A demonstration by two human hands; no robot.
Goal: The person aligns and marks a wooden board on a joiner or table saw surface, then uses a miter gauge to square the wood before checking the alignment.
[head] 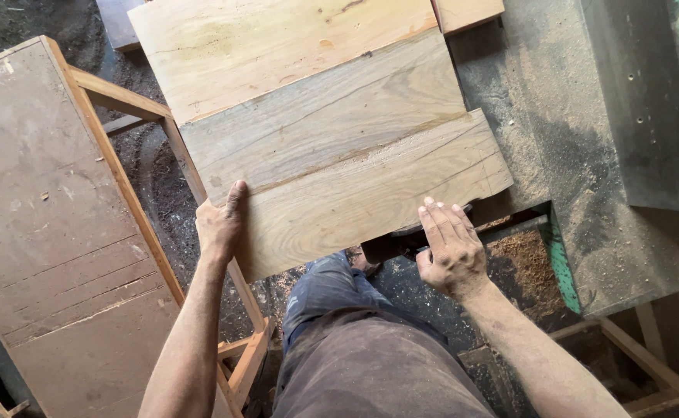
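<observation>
Three pale wooden planks lie stacked and staggered in front of me. My left hand (219,224) grips the left end of the nearest plank (362,197), thumb on top. My right hand (449,248) is pressed against that plank's near edge, fingers stretched flat and together. Behind it lie the middle plank (324,124) and the far plank (270,46). The planks rest partly on a grey machine table (579,162) dusted with sawdust.
A worn brown board on a wooden frame (53,217) stands at my left. Sawdust (521,267) is piled under the machine table near a green metal part (560,263). My legs in dusty trousers (355,340) are below. Dark dirt floor lies beyond.
</observation>
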